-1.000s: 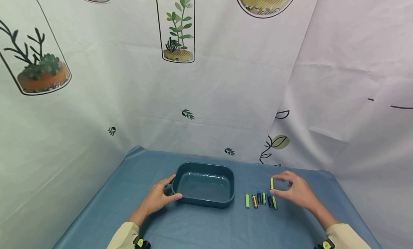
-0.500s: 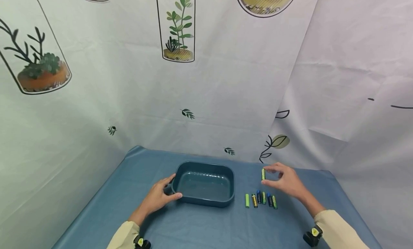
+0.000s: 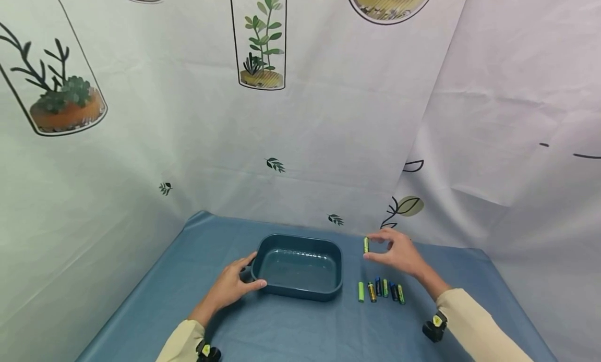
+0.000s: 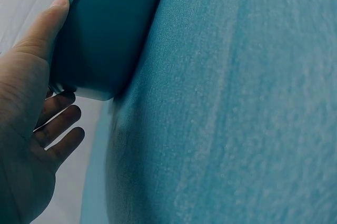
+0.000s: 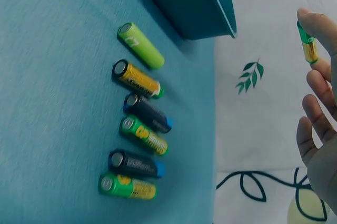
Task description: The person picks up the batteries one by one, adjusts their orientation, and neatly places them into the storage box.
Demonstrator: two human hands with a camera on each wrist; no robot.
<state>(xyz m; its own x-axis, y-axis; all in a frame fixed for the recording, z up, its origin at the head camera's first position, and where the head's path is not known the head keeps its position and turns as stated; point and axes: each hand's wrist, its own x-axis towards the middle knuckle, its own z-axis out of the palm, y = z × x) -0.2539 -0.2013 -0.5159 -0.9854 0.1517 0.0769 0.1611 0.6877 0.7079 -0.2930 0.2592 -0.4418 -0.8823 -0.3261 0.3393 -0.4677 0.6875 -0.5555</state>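
Note:
A dark teal rectangular baking dish (image 3: 300,293) stands on the table, with nothing visible inside it. My left hand (image 3: 230,284) holds its left end around the small handle, thumb at the near corner and fingers reaching to the far one; the left wrist view shows the thumb against the dish wall (image 4: 105,34). Raised beyond the dish's right side, my right hand (image 3: 398,252) pinches a green-and-yellow battery (image 5: 307,45) between thumb and fingertip. Below that hand lie several batteries in a row: a lime one (image 5: 141,46), a yellow-and-black one (image 5: 138,80), dark blue ones and green ones.
Blue cloth (image 3: 291,330) covers the table. A pale curtain (image 3: 328,127) printed with plants hangs right behind its far edge and along both sides. Dark devices are strapped to both wrists.
My right hand has lifted the battery from above the row and carried it leftward and away, toward the dish's right side. The left hand and the dish stay in place.

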